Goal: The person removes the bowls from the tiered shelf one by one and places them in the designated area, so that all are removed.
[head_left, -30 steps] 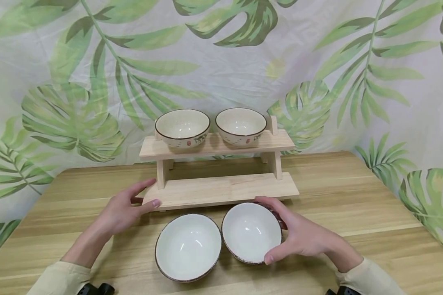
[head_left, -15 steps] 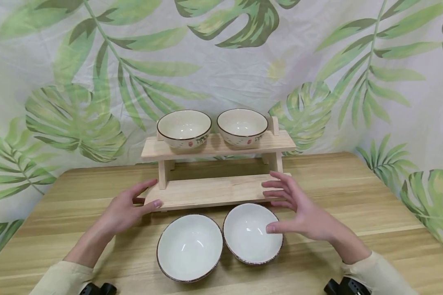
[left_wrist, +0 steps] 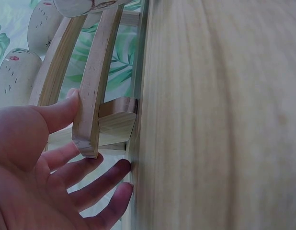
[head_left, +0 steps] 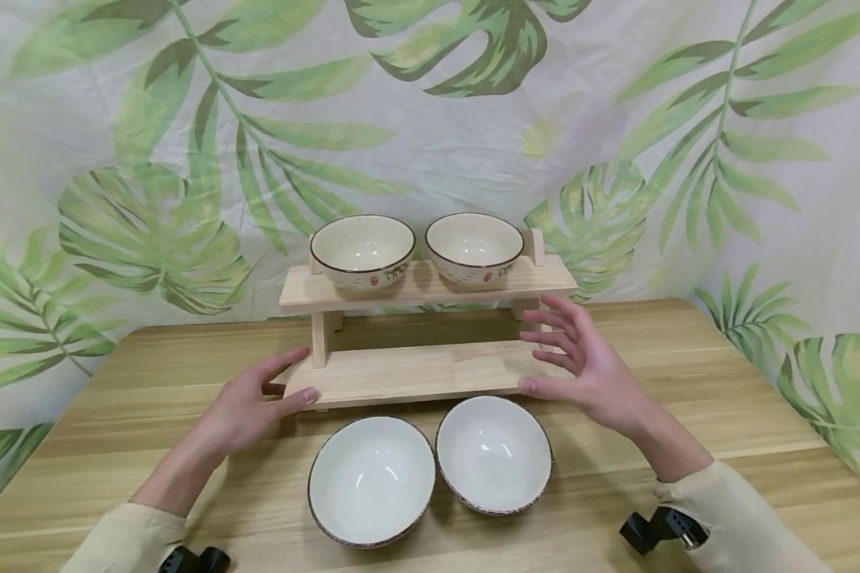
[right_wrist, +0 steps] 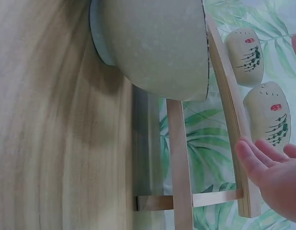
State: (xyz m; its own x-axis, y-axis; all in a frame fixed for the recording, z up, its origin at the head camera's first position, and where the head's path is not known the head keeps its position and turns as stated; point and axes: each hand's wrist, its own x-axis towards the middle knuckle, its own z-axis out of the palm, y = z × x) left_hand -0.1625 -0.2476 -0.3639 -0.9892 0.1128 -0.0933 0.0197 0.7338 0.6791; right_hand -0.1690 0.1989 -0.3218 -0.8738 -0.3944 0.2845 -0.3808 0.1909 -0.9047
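Observation:
A two-tier wooden rack (head_left: 430, 370) stands on the table. Two cream bowls with painted sides sit on its upper shelf, one left (head_left: 362, 249) and one right (head_left: 474, 246). Two white bowls rest on the table in front of it, the left one (head_left: 371, 479) touching the right one (head_left: 494, 454). My left hand (head_left: 254, 398) rests with straight fingers on the lower shelf's left corner (left_wrist: 93, 129). My right hand (head_left: 576, 358) hovers open with spread fingers over the lower shelf's right end, holding nothing. The right white bowl's underside (right_wrist: 153, 48) shows in the right wrist view.
The wooden table (head_left: 688, 382) stretches to both sides of the rack. A leaf-print cloth (head_left: 150, 159) hangs close behind it. Black wrist mounts (head_left: 655, 527) show at the bottom edge.
My right hand let go of the right white bowl, rose and moved back over the rack's right end. The left hand stayed on the rack's left corner.

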